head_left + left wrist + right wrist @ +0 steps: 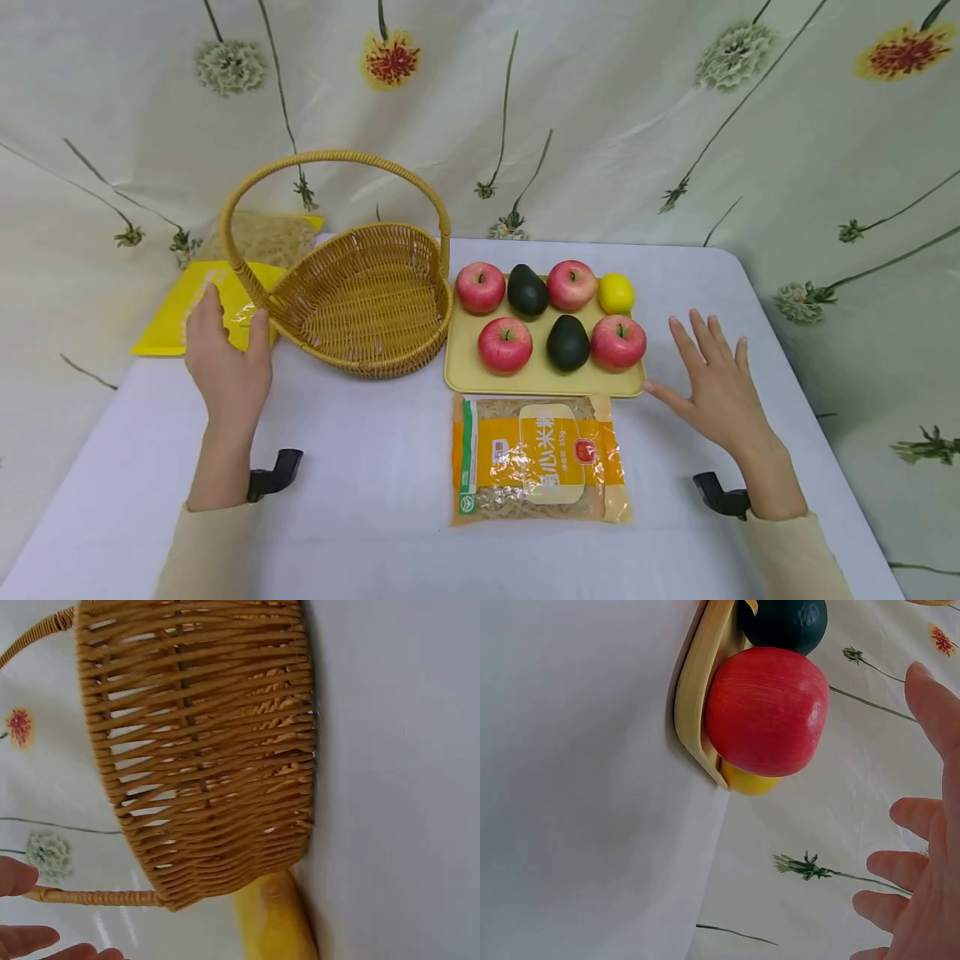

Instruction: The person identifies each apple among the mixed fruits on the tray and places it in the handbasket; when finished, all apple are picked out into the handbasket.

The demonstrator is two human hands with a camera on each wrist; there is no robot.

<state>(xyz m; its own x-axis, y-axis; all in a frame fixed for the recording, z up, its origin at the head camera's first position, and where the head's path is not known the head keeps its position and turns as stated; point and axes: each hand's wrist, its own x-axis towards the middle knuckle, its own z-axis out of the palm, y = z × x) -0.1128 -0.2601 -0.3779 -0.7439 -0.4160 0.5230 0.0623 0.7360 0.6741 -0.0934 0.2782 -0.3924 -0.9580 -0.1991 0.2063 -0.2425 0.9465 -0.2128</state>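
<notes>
My left hand (228,367) is raised at the left side of the wicker basket (367,362), thumb and fingers apart and nothing between them. In the left wrist view its fingertips (22,941) show at the corner, near the basket handle (97,897). On the right, my right hand (716,392) spreads its fingers beside the yellow tray (540,383) and holds nothing. The tray bears several red apples (506,345), two dark green avocados (567,342) and a lemon (616,293). In the right wrist view an apple (766,712) is closest to that hand.
An orange-labelled bag of rice noodles (540,458) lies in front of the tray. Behind my left hand, a yellow bag (172,312) with a see-through window leans near the basket. A white cloth (360,500) covers the table, and a flowered cloth (600,192) hangs behind.
</notes>
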